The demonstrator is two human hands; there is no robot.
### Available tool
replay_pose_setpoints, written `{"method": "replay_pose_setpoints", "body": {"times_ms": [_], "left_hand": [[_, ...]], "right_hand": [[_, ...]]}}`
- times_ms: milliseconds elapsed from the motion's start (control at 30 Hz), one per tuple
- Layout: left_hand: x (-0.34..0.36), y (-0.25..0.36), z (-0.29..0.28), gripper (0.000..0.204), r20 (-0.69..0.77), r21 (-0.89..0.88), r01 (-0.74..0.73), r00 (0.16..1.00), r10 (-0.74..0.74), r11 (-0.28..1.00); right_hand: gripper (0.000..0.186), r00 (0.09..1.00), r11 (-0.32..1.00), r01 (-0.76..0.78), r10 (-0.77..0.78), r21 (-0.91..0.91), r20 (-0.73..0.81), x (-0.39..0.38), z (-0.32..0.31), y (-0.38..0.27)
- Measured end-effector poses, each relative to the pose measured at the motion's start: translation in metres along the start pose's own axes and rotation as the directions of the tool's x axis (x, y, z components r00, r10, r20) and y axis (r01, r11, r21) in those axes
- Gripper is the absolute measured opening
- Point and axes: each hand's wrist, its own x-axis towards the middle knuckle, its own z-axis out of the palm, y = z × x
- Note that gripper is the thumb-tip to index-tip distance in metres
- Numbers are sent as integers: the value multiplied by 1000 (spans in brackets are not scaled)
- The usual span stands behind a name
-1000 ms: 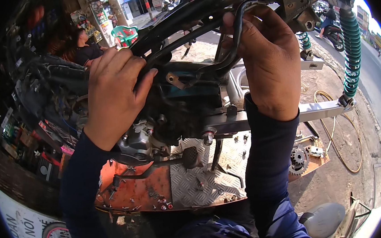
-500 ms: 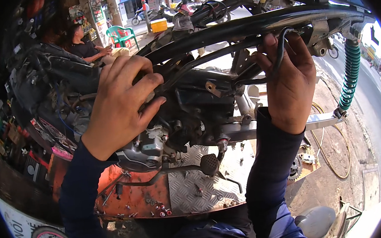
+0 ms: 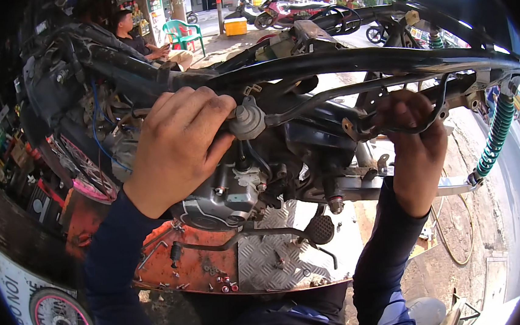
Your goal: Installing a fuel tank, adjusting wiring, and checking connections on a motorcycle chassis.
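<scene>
My left hand [image 3: 176, 141] is closed at the end of a round grey metal valve [image 3: 248, 119], its fingertips pinching the near side. A black rubber hose [image 3: 322, 98] leads from this part to the right, beneath the motorcycle's black frame tube [image 3: 337, 62]. My right hand [image 3: 416, 141] has curled fingers around a bent stretch of black hose [image 3: 442, 100]; its fingertips lie in shadow. Below the hands sit the grey engine [image 3: 217, 199] and a foot pedal [image 3: 319, 229]. Behind my left hand, a blue wire [image 3: 97, 123] hangs down.
A teal shock spring [image 3: 497, 134] stands at the right. Loose bolts [image 3: 225, 284] lie on the orange and metal-plate bench [image 3: 210, 264]. A seated person [image 3: 134, 41] is at the back left, near a green chair [image 3: 181, 33]. A pink-rimmed wheel [image 3: 64, 324] shows lower left.
The grey valve, hidden before, now shows at my left fingertips. My right hand has lowered relative to the frame tube, bringing the bent hose down. The whole view has shifted.
</scene>
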Motion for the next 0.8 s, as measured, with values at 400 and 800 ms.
{"method": "replay_pose_setpoints", "body": {"times_ms": [400, 800], "left_hand": [[6, -9, -11, 47, 66, -211, -22, 997, 37, 977], [23, -38, 7, 60, 48, -180, -48, 997, 58, 983]], "right_hand": [[26, 942, 866, -286, 174, 411, 288, -13, 65, 30], [17, 944, 934, -162, 53, 319, 325, 11, 61, 45]]}}
